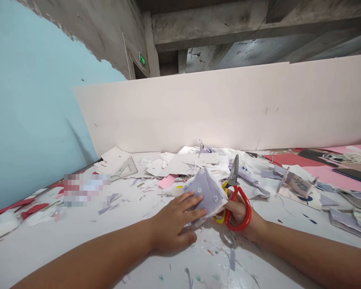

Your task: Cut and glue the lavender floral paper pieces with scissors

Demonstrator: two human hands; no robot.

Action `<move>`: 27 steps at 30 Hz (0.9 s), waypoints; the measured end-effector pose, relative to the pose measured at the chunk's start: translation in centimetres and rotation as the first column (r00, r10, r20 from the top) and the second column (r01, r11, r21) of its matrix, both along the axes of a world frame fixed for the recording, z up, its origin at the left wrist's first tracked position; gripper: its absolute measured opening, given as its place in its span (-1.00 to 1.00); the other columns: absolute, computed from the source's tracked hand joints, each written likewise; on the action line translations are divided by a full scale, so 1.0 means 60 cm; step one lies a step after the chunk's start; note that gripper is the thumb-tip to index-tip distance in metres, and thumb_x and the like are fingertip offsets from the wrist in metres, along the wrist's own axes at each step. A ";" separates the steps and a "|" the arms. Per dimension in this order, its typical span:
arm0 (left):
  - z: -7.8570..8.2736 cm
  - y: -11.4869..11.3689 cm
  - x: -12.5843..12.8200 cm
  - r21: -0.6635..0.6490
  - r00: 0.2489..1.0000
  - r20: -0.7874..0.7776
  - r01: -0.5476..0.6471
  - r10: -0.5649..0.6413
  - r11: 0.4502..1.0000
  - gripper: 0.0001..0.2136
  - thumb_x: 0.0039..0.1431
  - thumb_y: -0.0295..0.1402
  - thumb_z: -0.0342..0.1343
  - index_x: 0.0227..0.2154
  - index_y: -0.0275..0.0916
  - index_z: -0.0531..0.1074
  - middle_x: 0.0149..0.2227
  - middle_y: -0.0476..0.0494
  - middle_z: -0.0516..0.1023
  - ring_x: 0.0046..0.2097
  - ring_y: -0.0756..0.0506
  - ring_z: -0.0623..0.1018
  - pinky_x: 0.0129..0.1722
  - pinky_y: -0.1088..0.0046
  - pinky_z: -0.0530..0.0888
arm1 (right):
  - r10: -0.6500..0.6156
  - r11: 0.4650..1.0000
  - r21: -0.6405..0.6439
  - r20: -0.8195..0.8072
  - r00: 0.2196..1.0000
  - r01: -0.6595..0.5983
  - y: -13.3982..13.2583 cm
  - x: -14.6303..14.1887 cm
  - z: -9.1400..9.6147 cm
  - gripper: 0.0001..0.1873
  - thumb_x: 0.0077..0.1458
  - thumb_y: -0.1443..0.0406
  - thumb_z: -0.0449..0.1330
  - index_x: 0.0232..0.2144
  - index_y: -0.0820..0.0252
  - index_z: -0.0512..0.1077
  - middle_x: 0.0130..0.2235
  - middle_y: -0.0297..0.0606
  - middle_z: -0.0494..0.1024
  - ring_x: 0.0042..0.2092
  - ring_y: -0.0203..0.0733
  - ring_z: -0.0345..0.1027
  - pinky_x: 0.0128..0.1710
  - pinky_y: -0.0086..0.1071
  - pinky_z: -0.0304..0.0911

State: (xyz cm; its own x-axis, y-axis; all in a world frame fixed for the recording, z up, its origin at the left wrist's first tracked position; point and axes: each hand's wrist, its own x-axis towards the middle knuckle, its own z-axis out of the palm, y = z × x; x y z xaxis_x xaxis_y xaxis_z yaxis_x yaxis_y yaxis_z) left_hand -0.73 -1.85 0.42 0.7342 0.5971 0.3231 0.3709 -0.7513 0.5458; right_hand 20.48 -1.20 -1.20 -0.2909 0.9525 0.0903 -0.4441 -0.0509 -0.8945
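Under the spread fingers of my left hand (177, 222) lies a lavender piece of fabric (203, 190) with small white flower prints and a pale layer along its lower edge. The hand rests on it, thumb apart. My right hand (242, 214) is closed around scissors (239, 222), which have one red and one yellow handle loop. Their metal blades point up and away, above the table, to the right of the fabric. The right fingertips meet the fabric's right edge; whether they pinch it is hidden behind the handles.
White paper pieces (180, 164) and a clear set square (126, 168) lie toward the back board (183, 112). Fabric scraps and a folded printed piece (301, 186) lie at right, near a dark flat object (355, 176). Small cuttings litter the white table (108, 249). A blue wall (33, 100) stands left.
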 end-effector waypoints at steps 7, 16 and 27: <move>-0.006 0.006 -0.002 0.099 0.999 -0.003 -0.033 0.033 0.995 -0.54 0.01 -0.28 0.04 0.04 -0.01 0.26 0.24 -0.03 -0.01 0.26 -0.25 -0.09 0.19 0.15 -0.16 | -0.041 0.996 -0.073 0.020 0.999 0.043 -0.004 0.001 0.009 -0.94 -0.32 0.39 0.24 -0.64 0.25 0.40 -0.66 -0.36 0.41 -0.58 -0.31 0.26 -0.52 -0.43 0.19; -0.016 0.034 0.008 -0.668 0.803 0.298 -0.211 0.516 0.714 -0.24 -0.04 -0.10 0.08 0.18 -0.13 -0.17 0.10 -0.38 0.19 -0.01 -0.18 0.37 -0.12 0.27 0.34 | -0.123 0.987 -0.099 0.022 0.992 0.125 0.017 0.014 -0.011 -0.91 -0.35 0.44 0.20 -0.75 0.27 0.34 -0.70 -0.37 0.35 -0.60 -0.38 0.19 -0.56 -0.50 0.10; -0.007 0.037 0.010 -0.680 0.730 0.328 -0.258 0.600 0.686 -0.84 -0.06 -0.34 0.10 -0.41 -0.28 0.30 -0.47 -0.02 0.36 -0.45 0.05 0.33 -0.43 0.50 0.29 | 0.009 0.997 -0.075 0.078 0.997 -0.003 0.005 0.007 -0.011 -0.62 -0.07 0.03 0.14 -0.62 0.25 0.34 -0.64 -0.29 0.42 -0.62 -0.29 0.30 -0.65 -0.48 0.08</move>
